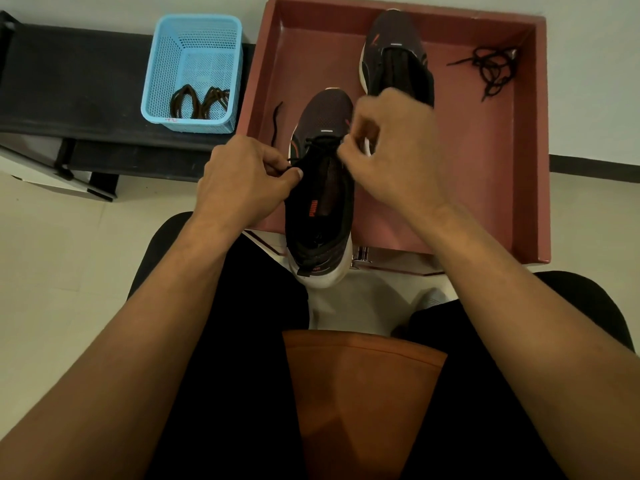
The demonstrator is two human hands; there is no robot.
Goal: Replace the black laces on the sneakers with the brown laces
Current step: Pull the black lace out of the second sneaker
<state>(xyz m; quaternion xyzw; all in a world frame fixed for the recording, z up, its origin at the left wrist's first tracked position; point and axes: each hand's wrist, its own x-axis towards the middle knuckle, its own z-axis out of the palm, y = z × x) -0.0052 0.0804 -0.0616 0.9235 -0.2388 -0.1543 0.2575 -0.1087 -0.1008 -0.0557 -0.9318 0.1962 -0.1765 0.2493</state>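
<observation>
Black lace [313,143] at frame centre is pinched by my left hand [247,176] and right hand [391,150], likely to draw it from the sneaker [322,206].

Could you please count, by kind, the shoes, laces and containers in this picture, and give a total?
Sneakers: 2 (near sneaker, far sneaker)
Black laces: 2 (loose black lace, threaded black lace)
Brown lace bundles: 2 (left brown bundle, right brown bundle)
Containers: 2 (tray, basket)
Total: 8
</observation>
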